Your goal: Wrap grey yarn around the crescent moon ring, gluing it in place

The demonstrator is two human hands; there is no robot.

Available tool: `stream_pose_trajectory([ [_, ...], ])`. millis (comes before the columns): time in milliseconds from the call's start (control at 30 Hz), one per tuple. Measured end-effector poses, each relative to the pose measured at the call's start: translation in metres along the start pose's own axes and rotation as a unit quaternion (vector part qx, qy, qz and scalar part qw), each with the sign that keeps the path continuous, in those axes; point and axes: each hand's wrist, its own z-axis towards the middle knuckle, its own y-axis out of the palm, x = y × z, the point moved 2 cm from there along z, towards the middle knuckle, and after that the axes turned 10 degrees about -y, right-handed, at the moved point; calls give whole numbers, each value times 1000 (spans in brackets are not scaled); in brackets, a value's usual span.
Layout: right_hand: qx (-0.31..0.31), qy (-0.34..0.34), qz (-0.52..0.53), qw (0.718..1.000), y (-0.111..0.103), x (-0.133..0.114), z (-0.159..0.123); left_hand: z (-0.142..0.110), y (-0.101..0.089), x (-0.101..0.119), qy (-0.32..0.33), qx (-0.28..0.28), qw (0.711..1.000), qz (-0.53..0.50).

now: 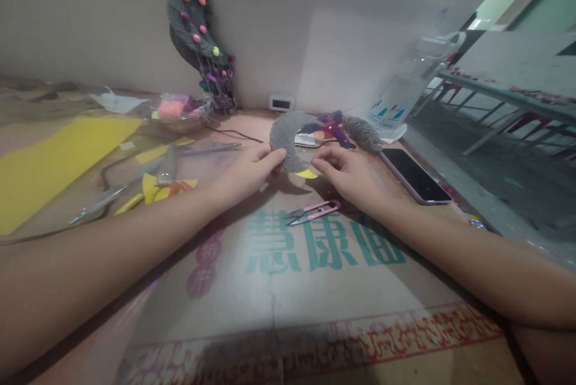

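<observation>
My left hand (258, 170) grips a crescent wrapped in grey yarn (283, 142) at its outer left edge, thumb on the front. A bare yellow tip (307, 174) shows at the crescent's lower end. Close to that tip, on the right, my right hand (339, 170) has thumb and forefinger pinched together; whether a strand lies between them I cannot make out. Below the hands, pink-handled thread snips (315, 211) lie on the printed cardboard (270, 295). Behind the right hand rests a bundle of grey yarn (363, 133).
A glue gun (333, 124) with a red light lies behind the crescent. On the right are a phone (416, 175) and a water bottle (396, 91). Yellow sheet (67, 163), scissors (103, 202) and scraps lie left. A decorated grey crescent (189, 28) leans against the wall.
</observation>
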Motion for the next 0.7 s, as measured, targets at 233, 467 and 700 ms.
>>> stream_pose_trajectory([
  [233,-2,3,2,1000,0,5,1,5,2,-6,-18,-32,997,-61],
  [467,70,-103,-27,992,-8,2,-3,9,0,-8,-37,-18,993,-114],
  [700,-26,-235,-102,966,-6,-11,-8,12,0,-9,-47,-25,986,-159],
])
